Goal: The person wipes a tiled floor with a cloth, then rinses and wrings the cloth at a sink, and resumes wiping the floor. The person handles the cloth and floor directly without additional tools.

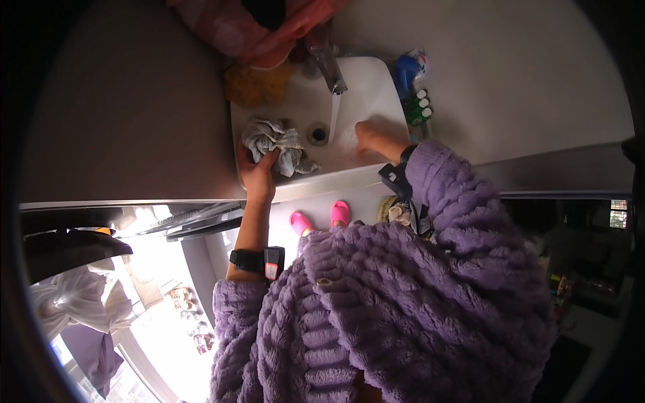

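Note:
Inside the white sink (383, 74), my left hand (257, 171) is closed on a bunched grey cloth (265, 133). The cloth lies at the sink's left side, beside the round drain (318, 134). Water runs down from the metal faucet (328, 70) into the basin. To the right of the stream, my right hand (376, 139) is low in the sink by the right wall. It looks bent downward, and its fingers are blurred and hidden, so I cannot see whether it holds anything.
A mustard-yellow cloth (255, 84) rests at the sink's back left corner. Behind it is a pink-red bag-like bundle (248, 30). On the counter (497, 87) at the right stand a blue-and-white package (408, 70) and green bottles with white caps (420, 107).

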### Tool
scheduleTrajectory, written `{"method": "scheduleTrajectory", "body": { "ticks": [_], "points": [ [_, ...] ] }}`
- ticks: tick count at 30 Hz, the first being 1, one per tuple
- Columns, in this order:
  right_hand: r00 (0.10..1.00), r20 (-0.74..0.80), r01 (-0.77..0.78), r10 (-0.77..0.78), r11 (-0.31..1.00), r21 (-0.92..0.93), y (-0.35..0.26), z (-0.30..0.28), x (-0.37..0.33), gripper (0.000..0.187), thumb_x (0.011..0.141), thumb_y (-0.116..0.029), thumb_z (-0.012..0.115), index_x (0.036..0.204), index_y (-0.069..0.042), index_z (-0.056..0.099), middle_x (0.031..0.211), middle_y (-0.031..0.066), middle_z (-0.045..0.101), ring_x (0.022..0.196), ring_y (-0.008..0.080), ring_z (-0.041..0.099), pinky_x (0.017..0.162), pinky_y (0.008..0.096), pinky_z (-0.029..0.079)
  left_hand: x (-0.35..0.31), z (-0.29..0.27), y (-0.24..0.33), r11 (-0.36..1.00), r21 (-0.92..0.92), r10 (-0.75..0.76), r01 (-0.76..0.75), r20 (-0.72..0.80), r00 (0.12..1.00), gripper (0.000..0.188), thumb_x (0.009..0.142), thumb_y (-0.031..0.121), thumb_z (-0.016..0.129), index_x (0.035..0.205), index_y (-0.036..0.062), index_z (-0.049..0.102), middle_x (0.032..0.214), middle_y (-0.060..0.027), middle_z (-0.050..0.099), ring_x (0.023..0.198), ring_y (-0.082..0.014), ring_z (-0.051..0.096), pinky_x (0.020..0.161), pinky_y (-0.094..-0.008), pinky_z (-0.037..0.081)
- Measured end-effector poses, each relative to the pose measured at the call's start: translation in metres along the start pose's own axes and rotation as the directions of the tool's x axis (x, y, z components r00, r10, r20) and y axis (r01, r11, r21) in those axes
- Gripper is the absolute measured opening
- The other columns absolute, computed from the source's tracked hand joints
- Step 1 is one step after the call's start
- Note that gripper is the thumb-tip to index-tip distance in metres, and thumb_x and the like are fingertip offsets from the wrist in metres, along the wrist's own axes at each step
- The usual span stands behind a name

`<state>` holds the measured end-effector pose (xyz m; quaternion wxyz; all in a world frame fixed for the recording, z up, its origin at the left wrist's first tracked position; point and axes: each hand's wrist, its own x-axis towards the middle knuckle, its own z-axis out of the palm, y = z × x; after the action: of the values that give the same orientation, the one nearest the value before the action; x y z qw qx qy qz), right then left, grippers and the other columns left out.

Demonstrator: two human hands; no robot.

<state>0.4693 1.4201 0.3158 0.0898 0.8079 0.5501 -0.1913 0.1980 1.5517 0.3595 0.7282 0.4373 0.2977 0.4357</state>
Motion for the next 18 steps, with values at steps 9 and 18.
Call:
{"method": "scheduleTrajectory", "body": {
  "ticks": [9,18],
  "points": [
    [0.982,0.189,0.071,-0.029,0.973,-0.219,0.015,-0.032,-0.004,0.009,0.07,-0.014,0.066,0.071,-0.007,0.073,0.076,0.0105,0.07,0.079,0.0263,0.068,0.071,0.0369,0.051,0.0,-0.001,0.0,1.0,0.017,0.013,-0.013,0.009,1.0,0.068,0.068,-0.011,0.067,0.129,0.0017,0.042,0.12,-0.0088,0.053,0.111,-0.0209,0.051,0.097,-0.032,0.042],
    [0.97,0.189,0.223,-0.156,0.879,-0.422,0.016,-0.026,-0.007,0.023,0.064,-0.032,0.078,0.075,-0.012,0.072,0.081,0.0074,0.07,0.084,0.0256,0.066,0.075,0.0378,0.048,0.002,-0.002,0.0,1.0,0.022,0.007,-0.007,0.039,0.999,0.074,0.068,-0.011,0.067,0.135,0.0018,0.037,0.124,-0.01,0.05,0.114,-0.0217,0.05,0.097,-0.0322,0.043]
  ]
}}
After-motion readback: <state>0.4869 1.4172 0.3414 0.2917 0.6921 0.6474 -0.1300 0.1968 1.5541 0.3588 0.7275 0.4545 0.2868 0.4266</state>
